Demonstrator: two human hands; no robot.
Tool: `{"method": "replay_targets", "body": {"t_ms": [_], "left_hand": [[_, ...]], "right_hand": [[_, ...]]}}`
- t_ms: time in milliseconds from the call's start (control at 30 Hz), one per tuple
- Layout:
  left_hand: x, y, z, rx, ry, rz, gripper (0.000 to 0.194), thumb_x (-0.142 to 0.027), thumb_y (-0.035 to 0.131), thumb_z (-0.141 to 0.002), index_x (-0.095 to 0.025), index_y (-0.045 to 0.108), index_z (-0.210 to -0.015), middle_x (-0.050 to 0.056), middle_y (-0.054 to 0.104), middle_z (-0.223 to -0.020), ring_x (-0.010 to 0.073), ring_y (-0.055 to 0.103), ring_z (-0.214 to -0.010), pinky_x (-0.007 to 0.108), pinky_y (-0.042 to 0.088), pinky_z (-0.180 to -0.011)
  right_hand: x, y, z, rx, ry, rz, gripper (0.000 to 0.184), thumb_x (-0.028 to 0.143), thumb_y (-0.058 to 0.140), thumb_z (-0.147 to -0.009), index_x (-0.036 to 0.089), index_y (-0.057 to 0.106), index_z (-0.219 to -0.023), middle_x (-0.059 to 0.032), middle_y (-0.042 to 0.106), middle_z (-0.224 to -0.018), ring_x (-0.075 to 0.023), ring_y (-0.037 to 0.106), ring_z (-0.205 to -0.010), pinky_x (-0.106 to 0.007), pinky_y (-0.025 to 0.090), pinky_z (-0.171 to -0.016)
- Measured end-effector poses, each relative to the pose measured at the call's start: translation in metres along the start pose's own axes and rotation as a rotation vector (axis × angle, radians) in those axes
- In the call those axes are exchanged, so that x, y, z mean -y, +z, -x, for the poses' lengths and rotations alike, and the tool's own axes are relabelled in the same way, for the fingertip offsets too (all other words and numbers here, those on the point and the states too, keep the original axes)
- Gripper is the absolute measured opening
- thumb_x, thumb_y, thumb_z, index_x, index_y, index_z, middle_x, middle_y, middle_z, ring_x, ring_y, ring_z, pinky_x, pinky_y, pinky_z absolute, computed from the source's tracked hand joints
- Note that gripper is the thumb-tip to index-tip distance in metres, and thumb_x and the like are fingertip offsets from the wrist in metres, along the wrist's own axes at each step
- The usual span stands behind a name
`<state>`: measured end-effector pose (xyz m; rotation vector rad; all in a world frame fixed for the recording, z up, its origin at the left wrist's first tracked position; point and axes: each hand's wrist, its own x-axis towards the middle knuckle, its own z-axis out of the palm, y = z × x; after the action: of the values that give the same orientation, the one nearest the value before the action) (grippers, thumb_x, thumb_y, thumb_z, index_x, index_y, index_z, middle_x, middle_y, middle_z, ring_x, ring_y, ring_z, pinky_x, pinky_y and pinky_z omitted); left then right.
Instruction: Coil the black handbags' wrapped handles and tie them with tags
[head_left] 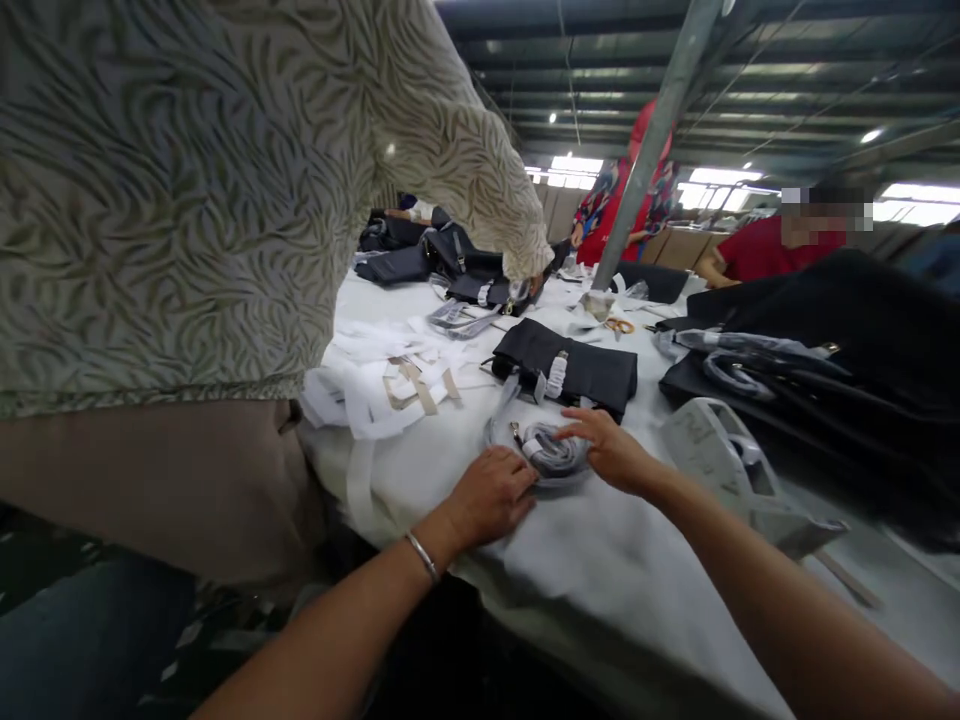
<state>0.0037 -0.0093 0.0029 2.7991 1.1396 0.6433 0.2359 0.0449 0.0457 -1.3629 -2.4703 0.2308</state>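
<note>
A coiled bag strap point(551, 448) in clear plastic wrapping lies on the white-covered table, with a metal clasp at its left side. My left hand point(495, 495), with a bangle on the wrist, has its fingers curled together at the coil's lower left edge. Over the right side of the coil, my right hand point(611, 450) has its fingers apart, the index finger stretched out to the left. Just beyond the strap lies a folded black bag point(577, 365) with white wrapping round its buckle.
White paper strips point(367, 390) lie left of the bag. Stacked black bags point(810, 400) and a white tape dispenser point(720, 450) stand on the right. Orange-handled scissors point(619, 325) lie near a metal post point(652, 150). A co-worker in a patterned shirt point(187, 200) leans in close at left, reaching toward more bags.
</note>
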Motion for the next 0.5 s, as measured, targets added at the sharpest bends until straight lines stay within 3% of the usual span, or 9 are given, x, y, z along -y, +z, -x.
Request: {"method": "replay_targets", "body": {"t_ms": [100,200,367,500], "left_hand": [[0.000,0.001,0.001,-0.028,0.008,-0.007,0.030,-0.032,0.062,-0.084,-0.019,0.061,-0.112,0.007,0.061,-0.102,0.0242,0.051,-0.104,0.039,0.039,-0.097],[0.000,0.002,0.002,-0.071,0.014,-0.013,0.032,-0.034,0.064,-0.080,-0.018,0.062,-0.108,0.008,0.061,-0.103,0.0258,0.051,-0.104,0.041,0.040,-0.096],[0.003,0.007,0.002,-0.145,-0.038,-0.005,0.027,-0.035,0.061,-0.081,-0.015,0.063,-0.099,0.009,0.061,-0.098,0.0245,0.054,-0.095,0.039,0.045,-0.089],[0.006,0.011,0.001,-0.187,-0.051,0.038,0.017,-0.026,0.050,-0.090,-0.017,0.064,-0.095,0.007,0.062,-0.091,0.0216,0.055,-0.091,0.037,0.047,-0.086]], "right_hand": [[0.026,-0.008,-0.010,-0.080,0.131,0.011,0.028,0.032,0.050,-0.087,0.021,0.074,-0.097,-0.0095,0.067,-0.104,-0.0231,0.060,-0.099,-0.037,0.044,-0.090],[0.053,0.001,-0.022,0.034,0.243,0.211,0.046,0.052,0.046,-0.089,0.016,0.075,-0.087,-0.0143,0.068,-0.093,-0.0281,0.061,-0.094,-0.039,0.044,-0.081],[0.073,0.028,-0.031,0.055,0.232,0.384,0.031,0.034,0.056,-0.083,0.010,0.071,-0.095,-0.0191,0.067,-0.103,-0.0327,0.056,-0.105,-0.042,0.039,-0.086],[0.066,0.022,-0.023,0.114,0.124,0.376,0.024,0.037,0.060,-0.081,0.017,0.071,-0.087,-0.0119,0.068,-0.100,-0.0276,0.055,-0.102,-0.038,0.038,-0.088]]}}
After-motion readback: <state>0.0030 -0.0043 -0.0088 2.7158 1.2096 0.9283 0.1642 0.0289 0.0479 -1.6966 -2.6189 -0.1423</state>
